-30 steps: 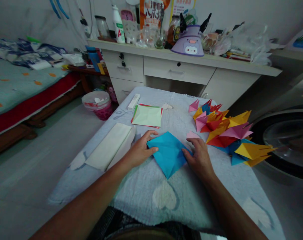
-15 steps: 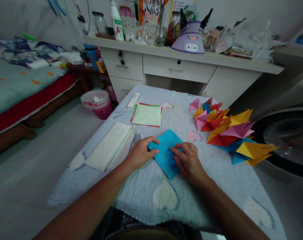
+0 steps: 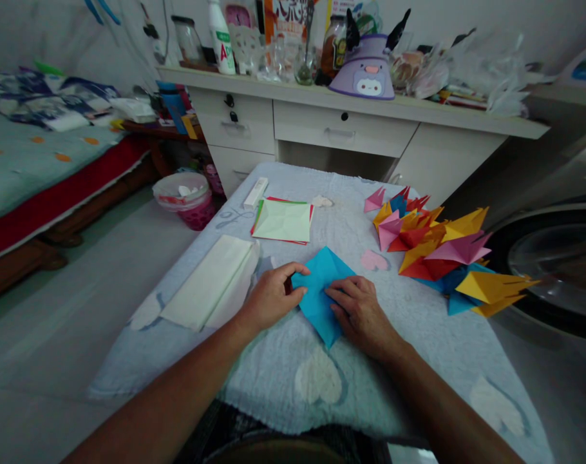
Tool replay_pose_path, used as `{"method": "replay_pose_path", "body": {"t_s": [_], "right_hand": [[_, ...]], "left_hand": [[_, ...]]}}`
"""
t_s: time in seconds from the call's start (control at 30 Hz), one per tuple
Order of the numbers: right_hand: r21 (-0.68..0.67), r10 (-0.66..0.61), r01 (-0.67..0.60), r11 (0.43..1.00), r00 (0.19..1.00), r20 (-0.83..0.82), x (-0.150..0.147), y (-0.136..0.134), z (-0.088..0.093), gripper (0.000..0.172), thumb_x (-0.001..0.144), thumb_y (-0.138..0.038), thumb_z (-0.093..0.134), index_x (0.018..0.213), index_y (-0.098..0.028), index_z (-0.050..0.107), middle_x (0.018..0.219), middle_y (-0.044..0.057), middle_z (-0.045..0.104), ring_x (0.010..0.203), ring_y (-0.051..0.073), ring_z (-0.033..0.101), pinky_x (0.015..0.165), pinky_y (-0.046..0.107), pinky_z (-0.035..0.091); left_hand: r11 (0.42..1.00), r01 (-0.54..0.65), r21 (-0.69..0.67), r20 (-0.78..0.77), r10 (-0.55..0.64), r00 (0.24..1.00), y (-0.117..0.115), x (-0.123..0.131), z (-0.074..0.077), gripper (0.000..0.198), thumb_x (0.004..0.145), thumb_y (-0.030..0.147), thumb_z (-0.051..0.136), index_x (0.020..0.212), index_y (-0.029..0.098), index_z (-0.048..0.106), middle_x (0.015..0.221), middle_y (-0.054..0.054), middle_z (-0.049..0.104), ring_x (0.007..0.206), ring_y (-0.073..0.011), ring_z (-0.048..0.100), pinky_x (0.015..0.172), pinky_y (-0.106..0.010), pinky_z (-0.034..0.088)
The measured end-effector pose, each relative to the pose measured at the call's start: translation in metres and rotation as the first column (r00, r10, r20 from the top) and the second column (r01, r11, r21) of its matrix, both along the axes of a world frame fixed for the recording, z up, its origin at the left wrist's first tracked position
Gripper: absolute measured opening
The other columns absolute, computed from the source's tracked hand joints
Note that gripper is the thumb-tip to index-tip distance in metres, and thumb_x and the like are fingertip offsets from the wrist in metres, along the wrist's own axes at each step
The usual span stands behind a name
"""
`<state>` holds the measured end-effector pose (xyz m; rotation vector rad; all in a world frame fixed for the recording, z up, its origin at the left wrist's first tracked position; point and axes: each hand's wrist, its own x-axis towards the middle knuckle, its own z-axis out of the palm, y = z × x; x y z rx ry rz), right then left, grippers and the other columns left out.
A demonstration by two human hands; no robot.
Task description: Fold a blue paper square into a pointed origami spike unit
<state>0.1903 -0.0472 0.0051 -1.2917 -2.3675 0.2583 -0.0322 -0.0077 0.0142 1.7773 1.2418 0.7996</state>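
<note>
A blue sheet of paper [image 3: 322,280], partly folded, lies on the towel-covered table [image 3: 283,374] in front of me. My left hand [image 3: 272,298] rests on its left corner, thumb and fingers pinching the edge. My right hand [image 3: 361,312] lies flat over its right half, fingers stretched out and pressing the folded flap down. The lower right part of the sheet is hidden under that hand.
A pile of folded paper shapes [image 3: 442,251] in yellow, pink, red and blue sits at the right. A stack of coloured square sheets [image 3: 284,221] lies behind, a white folded cloth [image 3: 210,283] at the left. A cluttered desk [image 3: 341,116], a pink bin [image 3: 183,196] and a bed [image 3: 37,161] stand beyond.
My right hand has slid left across the blue sheet, folding its right corner over toward the middle. The left hand has stayed on the left corner.
</note>
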Motion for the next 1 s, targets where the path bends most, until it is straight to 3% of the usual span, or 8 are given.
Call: {"method": "replay_pose_path", "body": {"t_s": [0.13, 0.27, 0.4, 0.5, 0.6, 0.73, 1.0], "right_hand": [[0.071, -0.064, 0.069, 0.995, 0.995, -0.073, 0.011, 0.003, 0.0, 0.029, 0.092, -0.023, 0.051, 0.118, -0.02, 0.064, 0.118, 0.011, 0.064, 0.108, 0.028, 0.053, 0.092, 0.047, 0.041], [0.144, -0.359, 0.372, 0.917, 0.927, -0.107, 0.028, 0.009, -0.002, 0.033, 0.089, -0.032, 0.054, 0.117, -0.015, 0.061, 0.116, 0.017, 0.062, 0.106, 0.032, 0.054, 0.09, 0.049, 0.042], [-0.015, -0.463, 0.465, 0.885, 0.878, -0.124, 0.038, 0.011, -0.005, 0.043, 0.084, -0.04, 0.059, 0.118, -0.015, 0.057, 0.098, 0.013, 0.067, 0.087, 0.028, 0.059, 0.08, 0.044, 0.046], [-0.197, -0.491, 0.457, 0.867, 0.852, -0.181, 0.04, 0.009, -0.003, 0.046, 0.081, -0.038, 0.061, 0.122, -0.017, 0.054, 0.091, 0.008, 0.067, 0.078, 0.023, 0.06, 0.072, 0.037, 0.047], [-0.322, -0.451, 0.357, 0.877, 0.842, -0.296, 0.04, 0.007, 0.0, 0.045, 0.08, -0.032, 0.061, 0.123, -0.021, 0.052, 0.089, 0.004, 0.065, 0.074, 0.018, 0.059, 0.067, 0.031, 0.046], [-0.367, -0.388, 0.238, 0.899, 0.821, -0.419, 0.038, 0.006, 0.003, 0.036, 0.08, -0.029, 0.062, 0.115, -0.024, 0.061, 0.092, 0.003, 0.065, 0.07, 0.016, 0.056, 0.061, 0.027, 0.045], [-0.401, -0.415, 0.254, 0.88, 0.822, -0.389, 0.028, 0.005, -0.001, 0.036, 0.08, -0.032, 0.064, 0.115, -0.023, 0.066, 0.083, 0.001, 0.066, 0.058, 0.014, 0.05, 0.055, 0.027, 0.044]], "left_hand": [[0.999, -0.014, 0.051, -0.034, 0.016, 0.999, 0.0, 0.0, -0.001, 0.016, 0.078, 0.021, 0.062, 0.092, 0.019, 0.067, 0.056, 0.007, 0.047, 0.05, -0.0095, 0.044, 0.053, -0.021, 0.034], [0.998, -0.028, 0.06, -0.059, 0.032, 0.998, 0.001, -0.001, 0.0, 0.017, 0.078, 0.021, 0.062, 0.094, 0.019, 0.068, 0.057, 0.007, 0.049, 0.051, -0.0099, 0.047, 0.055, -0.022, 0.036], [0.998, -0.031, 0.057, -0.063, 0.034, 0.997, 0.001, 0.0, 0.001, 0.017, 0.078, 0.022, 0.063, 0.094, 0.02, 0.068, 0.056, 0.008, 0.049, 0.052, -0.0105, 0.048, 0.056, -0.022, 0.036], [0.997, -0.045, 0.062, -0.061, 0.049, 0.997, 0.001, 0.0, 0.001, 0.016, 0.078, 0.021, 0.063, 0.093, 0.02, 0.068, 0.056, 0.007, 0.05, 0.052, -0.0107, 0.048, 0.056, -0.022, 0.037], [0.995, -0.061, 0.073, -0.058, 0.065, 0.996, 0.001, -0.001, 0.001, 0.016, 0.078, 0.021, 0.062, 0.093, 0.02, 0.068, 0.056, 0.007, 0.051, 0.052, -0.0113, 0.049, 0.056, -0.022, 0.037], [0.995, -0.059, 0.083, -0.064, 0.064, 0.996, 0.0, -0.001, 0.0, 0.016, 0.078, 0.022, 0.062, 0.093, 0.021, 0.068, 0.057, 0.007, 0.053, 0.053, -0.0114, 0.05, 0.056, -0.022, 0.037], [0.994, -0.04, 0.105, -0.071, 0.048, 0.996, -0.001, 0.0, 0.002, 0.015, 0.078, 0.021, 0.062, 0.092, 0.02, 0.068, 0.06, 0.006, 0.055, 0.054, -0.0109, 0.051, 0.056, -0.022, 0.038]]}}
